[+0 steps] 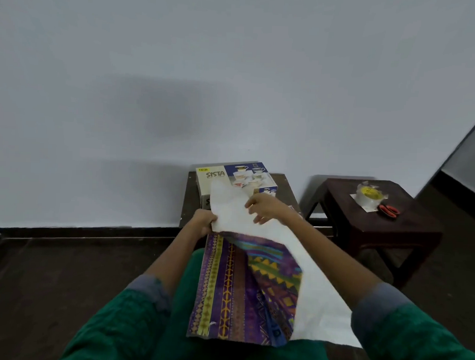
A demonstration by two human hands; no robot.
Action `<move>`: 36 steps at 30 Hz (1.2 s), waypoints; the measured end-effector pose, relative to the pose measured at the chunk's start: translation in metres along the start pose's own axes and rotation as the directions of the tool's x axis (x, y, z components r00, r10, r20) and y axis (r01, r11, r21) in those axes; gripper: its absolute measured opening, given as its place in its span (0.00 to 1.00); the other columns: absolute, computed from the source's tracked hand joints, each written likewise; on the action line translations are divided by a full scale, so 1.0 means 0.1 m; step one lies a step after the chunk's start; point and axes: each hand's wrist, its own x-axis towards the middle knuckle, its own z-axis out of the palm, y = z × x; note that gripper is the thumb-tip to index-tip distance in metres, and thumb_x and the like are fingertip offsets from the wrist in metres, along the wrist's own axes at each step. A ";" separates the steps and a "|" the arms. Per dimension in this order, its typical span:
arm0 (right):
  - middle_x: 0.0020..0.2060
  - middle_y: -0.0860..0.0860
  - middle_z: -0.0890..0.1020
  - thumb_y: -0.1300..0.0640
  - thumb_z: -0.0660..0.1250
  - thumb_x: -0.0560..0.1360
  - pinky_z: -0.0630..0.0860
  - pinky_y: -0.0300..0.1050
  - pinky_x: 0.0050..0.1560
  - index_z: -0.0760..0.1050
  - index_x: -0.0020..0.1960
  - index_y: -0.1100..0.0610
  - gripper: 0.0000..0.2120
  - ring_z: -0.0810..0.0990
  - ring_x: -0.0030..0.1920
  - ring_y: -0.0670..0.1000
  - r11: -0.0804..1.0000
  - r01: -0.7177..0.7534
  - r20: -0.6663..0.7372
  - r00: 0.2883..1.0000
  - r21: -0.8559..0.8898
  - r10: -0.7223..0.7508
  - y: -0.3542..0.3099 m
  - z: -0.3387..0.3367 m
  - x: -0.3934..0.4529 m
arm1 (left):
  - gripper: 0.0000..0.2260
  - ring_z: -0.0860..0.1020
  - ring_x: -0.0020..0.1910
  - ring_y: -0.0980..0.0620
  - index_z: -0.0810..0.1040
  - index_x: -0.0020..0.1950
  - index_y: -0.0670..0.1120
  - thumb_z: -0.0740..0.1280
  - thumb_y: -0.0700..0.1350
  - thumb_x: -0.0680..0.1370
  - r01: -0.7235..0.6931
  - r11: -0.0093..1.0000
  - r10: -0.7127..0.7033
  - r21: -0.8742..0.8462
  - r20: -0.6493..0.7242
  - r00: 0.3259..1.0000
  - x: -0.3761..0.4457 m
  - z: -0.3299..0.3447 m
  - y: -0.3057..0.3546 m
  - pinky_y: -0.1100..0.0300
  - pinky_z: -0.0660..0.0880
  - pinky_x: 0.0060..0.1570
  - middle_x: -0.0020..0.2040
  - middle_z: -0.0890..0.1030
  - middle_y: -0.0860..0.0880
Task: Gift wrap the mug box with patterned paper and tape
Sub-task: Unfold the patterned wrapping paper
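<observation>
the left hand (204,221) is pinching the near left edge of the patterned paper (238,282), fingers curled round the fold where the white underside is turning over. the right hand (265,209) is lying on top of that white side with its fingers spread and fairly straight, pressing or smoothing rather than gripping, though the fingertips are slightly blurred. the sheet is running long from the person's lap away toward the wall, its far end lifting up against the mug box (235,179), which is sitting just beyond both hands on a small dark table (284,192), its printed top facing up and its long side lying across the view. so the box is straight ahead of the hands, the right hand being a little nearer to it, and the paper's long axis is pointing right at it; the coming move probably depends on sliding the sheet under or around the box. well apart on a second dark table (391,225) to the right, the tape roll (370,196) and red-handled scissors (389,210) are waiting, closer to the right arm.
</observation>
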 end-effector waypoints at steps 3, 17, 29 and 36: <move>0.70 0.54 0.67 0.48 0.59 0.79 0.72 0.50 0.60 0.63 0.72 0.52 0.22 0.71 0.65 0.55 0.974 0.019 0.159 0.987 -0.224 0.017 0.10 -0.13 -0.09 | 0.07 0.73 0.53 0.42 0.74 0.44 0.32 0.58 0.27 0.77 0.015 0.996 -0.007 0.094 -0.088 0.996 0.08 -0.27 -0.13 0.49 0.71 0.53 0.54 0.76 0.37; 0.73 0.55 0.62 0.47 0.52 0.81 0.60 0.56 0.69 0.61 0.73 0.51 0.21 0.61 0.72 0.56 0.980 -0.045 -0.144 0.989 -0.195 0.017 0.54 1.15 0.13 | 0.08 0.75 0.56 0.36 0.72 0.52 0.33 0.57 0.31 0.76 0.059 0.833 0.156 0.550 -0.336 0.929 0.18 -1.50 -0.27 0.51 0.72 0.50 0.53 0.75 0.34; 0.65 0.60 0.71 0.52 0.62 0.77 0.68 0.53 0.62 0.59 0.69 0.59 0.24 0.70 0.65 0.60 0.846 -0.531 -0.394 0.788 -0.045 0.473 1.07 0.81 0.24 | 0.18 0.57 0.74 0.52 0.72 0.67 0.50 0.50 0.50 0.83 -0.630 0.100 0.374 0.770 0.557 0.741 -0.03 -0.37 -0.33 0.46 0.46 0.74 0.74 0.64 0.50; 0.62 0.59 0.75 0.60 0.62 0.75 0.71 0.49 0.57 0.64 0.68 0.55 0.22 0.74 0.62 0.60 0.883 -0.470 -0.443 0.792 -0.004 0.420 1.35 0.47 0.06 | 0.25 0.72 0.62 0.48 0.82 0.53 0.46 0.48 0.56 0.82 -0.578 -0.076 -0.018 0.812 0.579 0.815 -0.12 0.04 -0.21 0.51 0.56 0.70 0.56 0.81 0.47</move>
